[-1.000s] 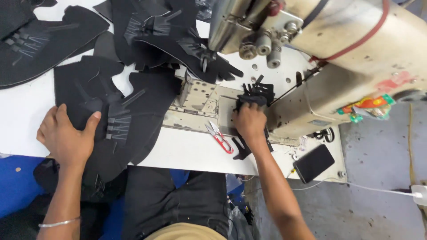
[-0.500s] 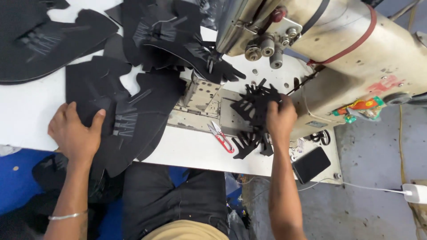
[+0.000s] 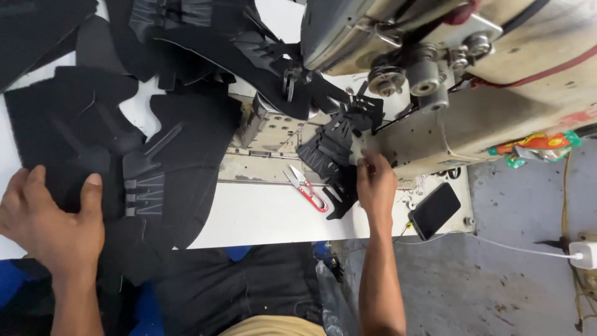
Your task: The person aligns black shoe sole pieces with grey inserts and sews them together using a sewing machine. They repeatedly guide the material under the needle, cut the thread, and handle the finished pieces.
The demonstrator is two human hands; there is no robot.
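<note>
While the left hand lies flat, fingers spread, on a large black cut fabric panel at the near left edge of the white sewing table, the right hand pinches a small stack of black slotted trim pieces beside the bed of the industrial sewing machine. No piece sits under the needle area that can be seen, so stitching of this panel appears not yet begun. Judged from the layout, many panels remain piled along the far edge, some bearing grey stitched ribbing; whether they are finished cannot be told.

Red-handled thread snips lie on the table between the two hands. A dark phone rests at the near right corner, cable attached. Beyond the table is a stained grey concrete floor, with a white plug adapter at the right.
</note>
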